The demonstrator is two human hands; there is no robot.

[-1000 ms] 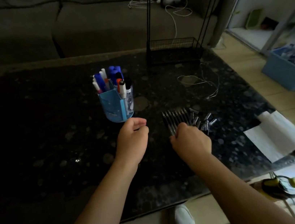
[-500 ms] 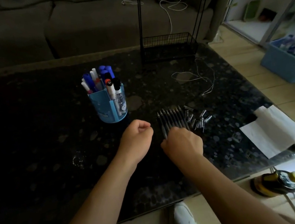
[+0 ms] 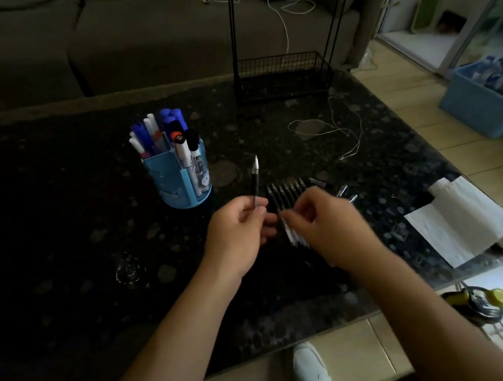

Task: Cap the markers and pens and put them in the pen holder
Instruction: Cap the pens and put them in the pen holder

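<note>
While the right hand [image 3: 323, 228] is curling over the pen row [image 3: 287, 193], its grasp unclear, the left hand [image 3: 239, 237] is gripping one pen [image 3: 255, 178] upright. The pen holder [image 3: 177, 181] is standing nearby on the desk [image 3: 53, 218].

dim sofa [image 3: 125, 40], tiled floor [image 3: 478, 158]

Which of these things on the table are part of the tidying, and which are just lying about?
Part of the job: pen in the left hand, row of pens, loose caps, blue pen holder.

Lying about: white paper, thin cord, wire basket.
</note>
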